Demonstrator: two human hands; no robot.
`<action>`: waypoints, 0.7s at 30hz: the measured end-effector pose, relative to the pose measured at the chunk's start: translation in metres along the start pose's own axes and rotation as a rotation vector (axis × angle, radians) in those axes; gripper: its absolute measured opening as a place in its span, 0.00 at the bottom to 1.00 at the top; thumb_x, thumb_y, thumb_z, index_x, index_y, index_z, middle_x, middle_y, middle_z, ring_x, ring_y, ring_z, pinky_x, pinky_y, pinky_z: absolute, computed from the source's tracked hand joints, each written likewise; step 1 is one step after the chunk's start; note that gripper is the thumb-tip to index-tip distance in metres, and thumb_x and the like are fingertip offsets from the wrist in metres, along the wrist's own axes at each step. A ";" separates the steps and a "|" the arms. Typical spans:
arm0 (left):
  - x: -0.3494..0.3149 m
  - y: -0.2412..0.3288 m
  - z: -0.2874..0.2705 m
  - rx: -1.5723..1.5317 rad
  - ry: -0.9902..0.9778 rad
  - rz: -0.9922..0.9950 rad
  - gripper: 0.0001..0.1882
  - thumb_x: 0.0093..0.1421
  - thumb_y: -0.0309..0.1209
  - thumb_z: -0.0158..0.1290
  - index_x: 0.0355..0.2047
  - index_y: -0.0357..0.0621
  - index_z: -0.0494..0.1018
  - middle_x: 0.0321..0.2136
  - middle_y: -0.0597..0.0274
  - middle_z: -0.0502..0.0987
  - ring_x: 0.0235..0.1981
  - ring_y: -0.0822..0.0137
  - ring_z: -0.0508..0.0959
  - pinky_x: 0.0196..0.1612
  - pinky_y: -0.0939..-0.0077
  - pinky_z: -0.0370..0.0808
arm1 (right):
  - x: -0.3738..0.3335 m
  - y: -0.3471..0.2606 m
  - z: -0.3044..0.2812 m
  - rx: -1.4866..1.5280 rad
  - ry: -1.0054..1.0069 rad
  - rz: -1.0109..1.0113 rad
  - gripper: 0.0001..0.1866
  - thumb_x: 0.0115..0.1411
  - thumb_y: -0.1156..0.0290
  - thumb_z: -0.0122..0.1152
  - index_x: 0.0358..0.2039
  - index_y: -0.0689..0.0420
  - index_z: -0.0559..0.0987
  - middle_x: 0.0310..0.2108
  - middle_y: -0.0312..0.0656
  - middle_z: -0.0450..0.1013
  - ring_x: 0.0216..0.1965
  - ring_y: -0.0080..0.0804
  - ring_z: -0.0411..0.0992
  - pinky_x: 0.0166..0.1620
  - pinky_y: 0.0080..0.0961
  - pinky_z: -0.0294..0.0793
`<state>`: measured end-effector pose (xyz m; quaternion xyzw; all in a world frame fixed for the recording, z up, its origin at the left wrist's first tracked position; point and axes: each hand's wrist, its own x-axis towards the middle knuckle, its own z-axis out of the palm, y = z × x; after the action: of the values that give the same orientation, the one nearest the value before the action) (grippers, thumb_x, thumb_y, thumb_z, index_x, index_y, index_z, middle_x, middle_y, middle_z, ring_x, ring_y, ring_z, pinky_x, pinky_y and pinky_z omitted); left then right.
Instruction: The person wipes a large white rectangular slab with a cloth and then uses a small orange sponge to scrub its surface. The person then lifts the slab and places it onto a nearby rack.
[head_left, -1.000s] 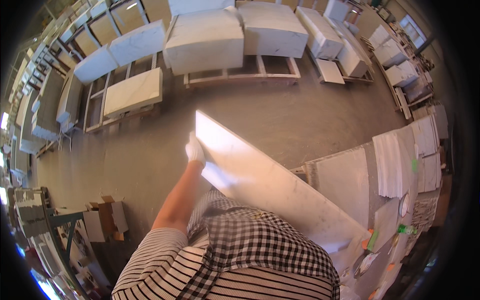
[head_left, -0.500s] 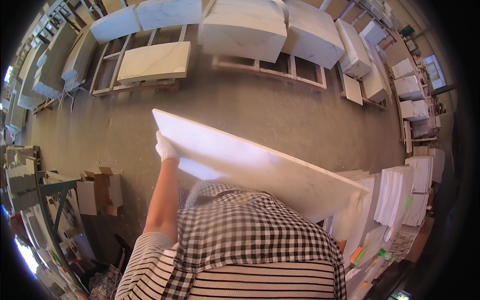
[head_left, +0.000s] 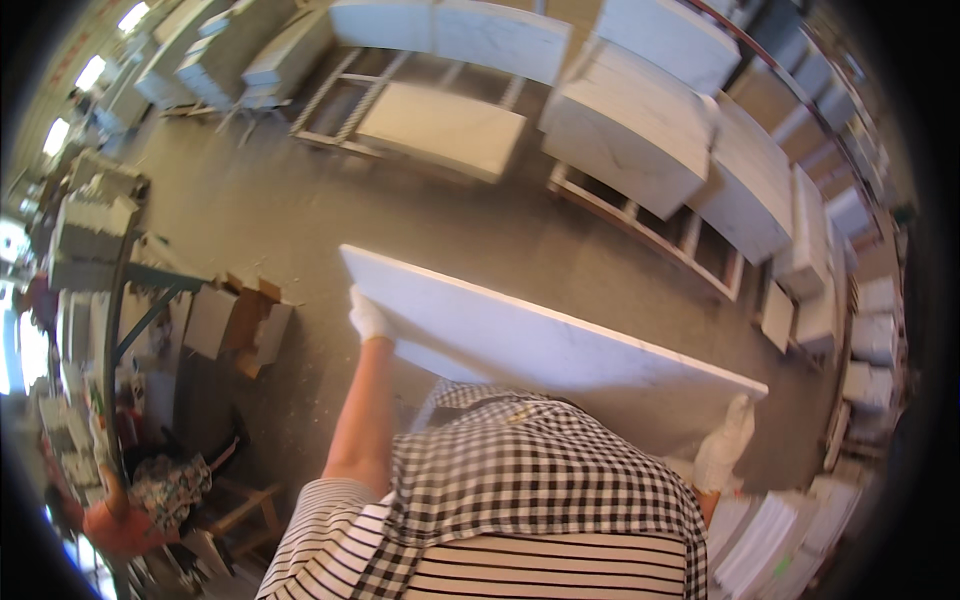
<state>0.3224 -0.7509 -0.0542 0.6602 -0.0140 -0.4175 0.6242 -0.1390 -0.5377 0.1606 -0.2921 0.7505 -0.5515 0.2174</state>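
A long, thin white marble-look slab (head_left: 540,330) is held in front of my body, tilted, its long upper edge running down from left to right. White-gloved, my left hand (head_left: 371,314) grips the slab's left end, with part of the fingers hidden behind it. My right hand (head_left: 728,440), also in a white glove, closes on the right end near the corner. The slab's lower side passes behind my checked apron (head_left: 520,440), so that edge is partly hidden.
Stacks of white slabs (head_left: 640,115) rest on low frames ahead, with one short stack (head_left: 445,125) on a rack. An open cardboard box (head_left: 255,325) stands on the floor (head_left: 250,200) at left. Beyond it, another person (head_left: 120,520) is by a green-legged bench (head_left: 150,285). Paper-like stacks (head_left: 760,545) lie lower right.
My view has turned, so the surroundings shift across it. The slab sits further right and slightly lower in view. My right hand now shows clearly at its right end.
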 end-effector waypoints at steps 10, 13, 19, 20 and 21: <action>0.038 0.031 0.043 -0.027 0.197 -0.014 0.35 0.64 0.55 0.46 0.48 0.30 0.75 0.45 0.52 0.78 0.45 0.58 0.75 0.51 0.65 0.70 | 0.157 0.000 0.105 0.231 -0.224 -0.071 0.22 0.71 0.57 0.49 0.51 0.65 0.72 0.44 0.39 0.71 0.46 0.26 0.68 0.53 0.29 0.67; 0.048 0.039 0.033 0.087 0.253 0.061 0.40 0.66 0.61 0.40 0.50 0.29 0.73 0.47 0.51 0.77 0.47 0.60 0.75 0.54 0.66 0.69 | 0.193 -0.001 0.141 0.233 -0.308 -0.040 0.21 0.71 0.56 0.50 0.48 0.63 0.73 0.43 0.36 0.70 0.44 0.25 0.67 0.52 0.27 0.67; 0.063 0.068 -0.005 0.126 0.106 0.038 0.49 0.63 0.70 0.37 0.59 0.30 0.67 0.53 0.54 0.73 0.52 0.64 0.70 0.58 0.67 0.66 | 0.239 -0.016 0.238 0.203 -0.469 -0.090 0.21 0.69 0.53 0.54 0.45 0.61 0.76 0.39 0.31 0.72 0.42 0.21 0.68 0.48 0.24 0.69; 0.068 0.073 -0.011 0.177 0.105 0.044 0.49 0.63 0.70 0.37 0.60 0.31 0.67 0.54 0.55 0.72 0.52 0.65 0.70 0.58 0.68 0.66 | 0.240 -0.021 0.256 0.214 -0.506 -0.055 0.22 0.69 0.52 0.54 0.45 0.61 0.76 0.40 0.32 0.72 0.42 0.21 0.68 0.48 0.24 0.69; 0.073 0.075 -0.017 0.200 0.103 0.045 0.49 0.63 0.70 0.38 0.60 0.32 0.67 0.54 0.56 0.72 0.52 0.65 0.70 0.58 0.68 0.66 | 0.240 -0.028 0.275 0.235 -0.556 -0.024 0.22 0.68 0.52 0.55 0.45 0.62 0.76 0.40 0.32 0.73 0.42 0.22 0.69 0.48 0.24 0.69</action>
<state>0.4174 -0.7927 -0.0328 0.7394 -0.0385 -0.3651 0.5643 -0.1317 -0.8993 0.1043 -0.4138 0.5898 -0.5359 0.4402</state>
